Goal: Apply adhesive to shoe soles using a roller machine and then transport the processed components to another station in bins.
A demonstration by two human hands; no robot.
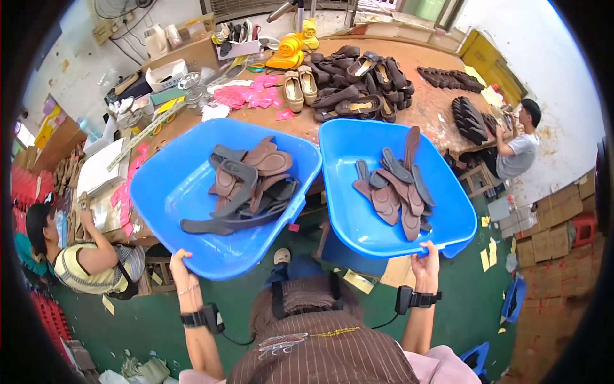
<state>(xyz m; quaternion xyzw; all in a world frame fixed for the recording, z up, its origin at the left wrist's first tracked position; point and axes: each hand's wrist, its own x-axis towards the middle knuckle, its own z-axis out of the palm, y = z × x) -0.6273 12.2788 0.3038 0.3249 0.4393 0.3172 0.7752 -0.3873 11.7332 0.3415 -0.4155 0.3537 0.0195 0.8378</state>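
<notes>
My left hand (pixel 184 272) is closed on the near rim of a blue plastic basin (pixel 169 198). Brown and black shoe insoles (pixel 272 163) lie piled toward its right side, among them long dark curved pieces. With my right hand (pixel 427 261) I grip the near edge of a second blue basin (pixel 345 211), thumb over the rim. Brown and grey insoles (pixel 387 203) are heaped in its middle. The two basins are side by side in front of me, their inner rims close together by the table edge. The fingers under both rims are hidden.
Dark shoes (pixel 358 83) are heaped on the brown worktable (pixel 435 115) behind the basins, near pink scraps (pixel 249 95) and a yellow lamp-like tool (pixel 288 51). One person (pixel 89 262) sits at the left, another (pixel 519 144) at the right. Paper scraps litter the green floor (pixel 307 237).
</notes>
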